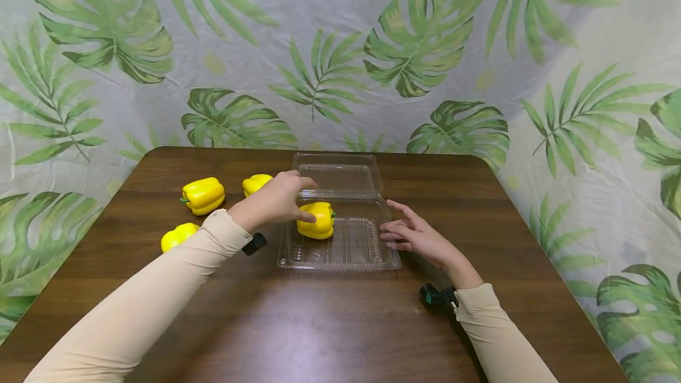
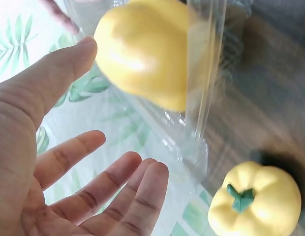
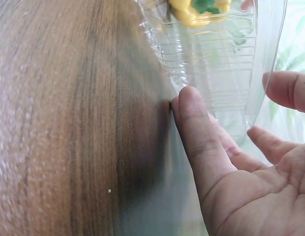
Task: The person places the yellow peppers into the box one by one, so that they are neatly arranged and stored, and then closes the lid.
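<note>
A yellow bell pepper (image 1: 316, 221) with a green stem lies in the left part of a clear plastic clamshell container (image 1: 362, 262), whose lid (image 1: 340, 173) is folded back. My left hand (image 1: 279, 198) is over the container's left side. In the left wrist view its fingers (image 2: 120, 189) are spread, and the thumb tip is at the pepper's edge; whether it touches, I cannot tell. At the container's right wall is my right hand (image 1: 422, 240), its fingers (image 3: 199, 130) loosely extended against or close to the plastic. Neither hand grips anything.
Several more yellow bell peppers lie on the brown wooden table (image 1: 298, 324): one pepper at the back left (image 1: 203, 195), one partly behind my left hand (image 1: 258, 184), and one by my left forearm (image 1: 178, 236). A leaf-print curtain (image 1: 330, 75) hangs behind the table.
</note>
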The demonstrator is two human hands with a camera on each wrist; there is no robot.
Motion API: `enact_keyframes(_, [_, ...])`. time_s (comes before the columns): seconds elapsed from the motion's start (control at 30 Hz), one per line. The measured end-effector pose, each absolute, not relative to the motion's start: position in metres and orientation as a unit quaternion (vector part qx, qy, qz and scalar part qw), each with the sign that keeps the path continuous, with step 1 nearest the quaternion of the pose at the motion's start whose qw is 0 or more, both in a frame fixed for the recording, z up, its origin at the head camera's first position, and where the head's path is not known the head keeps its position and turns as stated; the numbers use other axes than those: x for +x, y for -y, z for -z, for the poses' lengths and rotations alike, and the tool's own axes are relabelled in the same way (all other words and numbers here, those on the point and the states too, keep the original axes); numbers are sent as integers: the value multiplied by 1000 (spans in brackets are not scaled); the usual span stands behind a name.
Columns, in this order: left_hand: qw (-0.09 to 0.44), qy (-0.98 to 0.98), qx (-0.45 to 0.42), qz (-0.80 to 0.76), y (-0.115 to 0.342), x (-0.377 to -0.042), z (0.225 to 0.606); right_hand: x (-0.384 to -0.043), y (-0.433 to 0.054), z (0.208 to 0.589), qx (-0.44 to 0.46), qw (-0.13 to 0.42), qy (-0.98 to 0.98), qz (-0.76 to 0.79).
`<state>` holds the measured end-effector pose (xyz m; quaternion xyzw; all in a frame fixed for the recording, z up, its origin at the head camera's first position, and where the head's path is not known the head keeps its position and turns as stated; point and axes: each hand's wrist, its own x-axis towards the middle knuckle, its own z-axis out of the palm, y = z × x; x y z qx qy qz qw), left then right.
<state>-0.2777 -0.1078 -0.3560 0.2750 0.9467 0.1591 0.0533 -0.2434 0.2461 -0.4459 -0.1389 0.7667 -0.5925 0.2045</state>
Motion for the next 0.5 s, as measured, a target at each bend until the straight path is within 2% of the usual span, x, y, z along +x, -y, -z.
enact_keyframes(0.3, [44,-947,270,-167,122,-287,346,-243,-246,445,-138,206,-769,589])
enact_keyframes(0.5, [57,-948,263,-169,135,-299,344,-242,-247,445,-139,208,-770,587])
